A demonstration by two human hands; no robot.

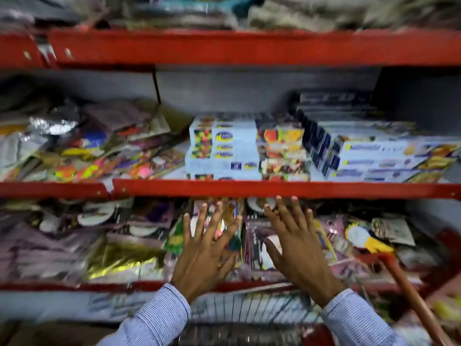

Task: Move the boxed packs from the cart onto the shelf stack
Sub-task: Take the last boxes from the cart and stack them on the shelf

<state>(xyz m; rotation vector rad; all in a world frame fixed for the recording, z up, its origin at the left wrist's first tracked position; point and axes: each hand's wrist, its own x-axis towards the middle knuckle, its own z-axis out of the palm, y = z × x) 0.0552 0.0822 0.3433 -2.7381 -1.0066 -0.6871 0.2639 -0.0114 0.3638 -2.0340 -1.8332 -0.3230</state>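
A stack of white boxed packs (224,151) with fruit pictures stands on the middle shelf (274,189), which has a red front edge. More long white boxes (379,156) are piled to its right. My left hand (207,248) and my right hand (296,245) are both held out below that shelf edge, fingers spread, holding nothing. The wire cart (249,310) shows at the bottom between my striped sleeves. The whole view is blurred by motion.
Loose foil and plastic packets (82,146) crowd the left of the middle shelf and the lower shelf (99,245). A red upper shelf (249,46) holds more bagged goods. The cart's red handle (409,285) slants at the right.
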